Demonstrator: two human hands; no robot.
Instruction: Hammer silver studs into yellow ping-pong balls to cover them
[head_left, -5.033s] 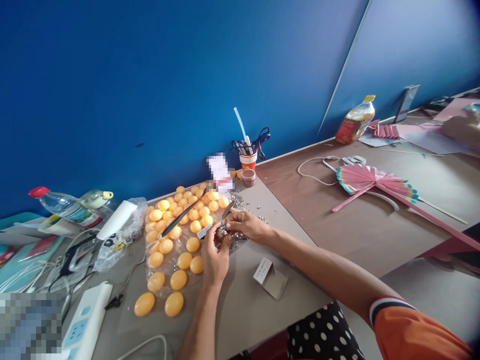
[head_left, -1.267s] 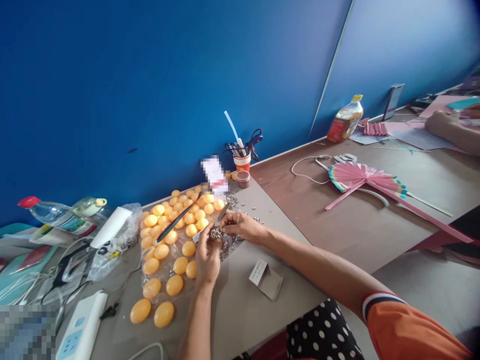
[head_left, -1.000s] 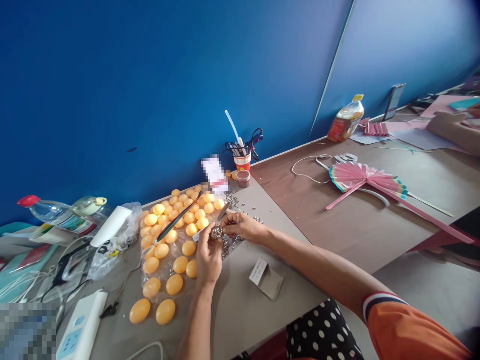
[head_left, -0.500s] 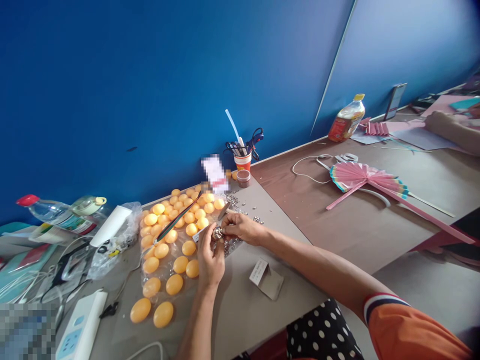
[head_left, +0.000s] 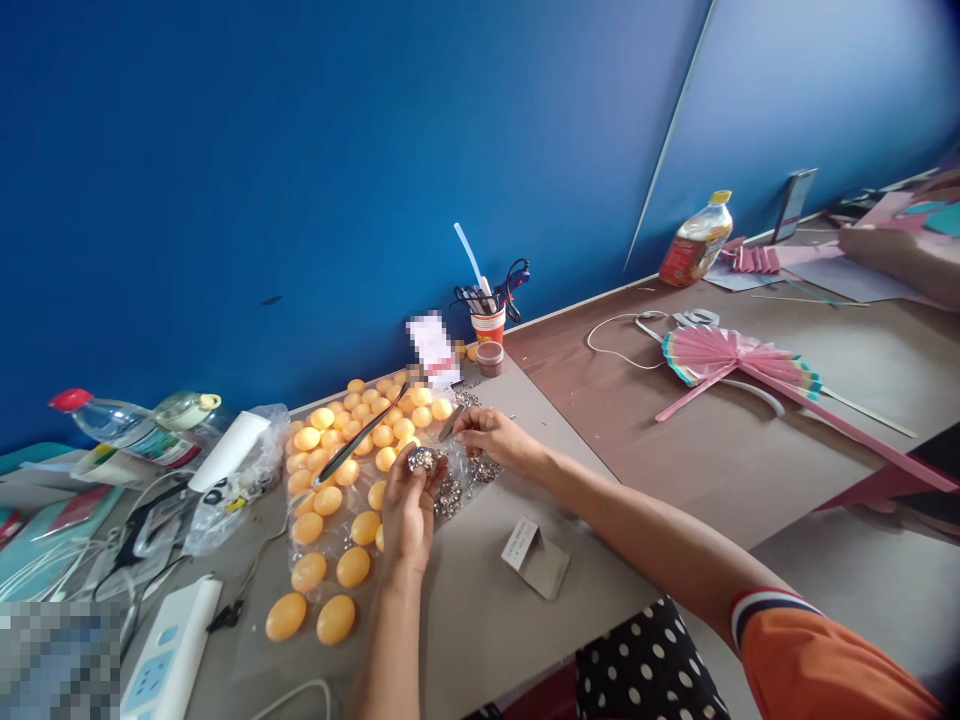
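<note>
My left hand (head_left: 409, 515) is closed around a small round piece covered in shiny silver bits (head_left: 424, 458). To its right, my right hand (head_left: 491, 437) has its fingers drawn together in a pinch; anything between the tips is too small to make out. Beside those fingertips is a narrow dark-grey strip (head_left: 450, 424), and I cannot tell whether they touch it. Loose silver beads (head_left: 450, 497) lie heaped and scattered below and around my right hand. Left of my hands, many orange balls (head_left: 352, 566) rest on clear plastic.
A folded card (head_left: 536, 560) lies in front. Behind stand a small brown-topped tub (head_left: 490, 359) and a paper cup (head_left: 488, 326) of tools. A pink paper fan (head_left: 705, 358) lies right; another person's arm (head_left: 892, 255) reaches in. At left is a power strip (head_left: 171, 650).
My right hand has moved away from the silver-covered piece, up and to the right. My left hand has shifted slightly left, leaving that piece in plainer view.
</note>
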